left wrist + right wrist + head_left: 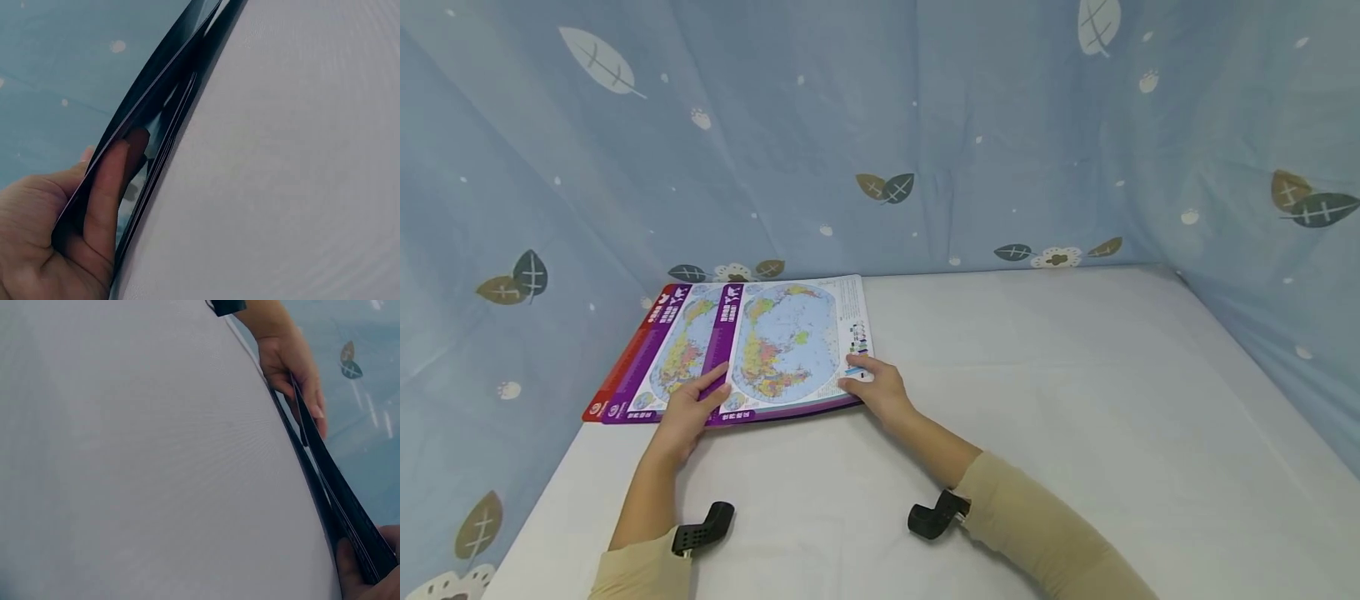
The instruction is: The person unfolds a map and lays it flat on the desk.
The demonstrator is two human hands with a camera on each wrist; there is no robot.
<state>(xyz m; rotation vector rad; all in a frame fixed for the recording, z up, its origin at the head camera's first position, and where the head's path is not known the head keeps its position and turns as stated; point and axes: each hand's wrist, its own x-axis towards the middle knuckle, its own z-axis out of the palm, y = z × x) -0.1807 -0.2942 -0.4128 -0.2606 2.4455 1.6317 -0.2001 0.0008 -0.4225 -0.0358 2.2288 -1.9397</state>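
A glossy world map sheet (797, 333) with a purple left border lies uppermost at the back left of the table. Under it, offset to the left, shows a second purple-bordered map sheet (681, 354), then a sheet with a red border (625, 358). My left hand (681, 421) pinches the top map's near left corner, thumb above and fingers underneath; in the left wrist view those fingers (103, 200) sit between the raised sheet and the ones below. At its near right edge, my right hand (886, 398) grips with the thumb on top. The top map's near edge bows slightly upward.
The sheets lie on a white-covered table (1037, 375). Behind and along both sides hangs a blue curtain (970, 125) printed with leaves, close to the sheets' far edge. Black camera mounts (703, 529) are on both wrists.
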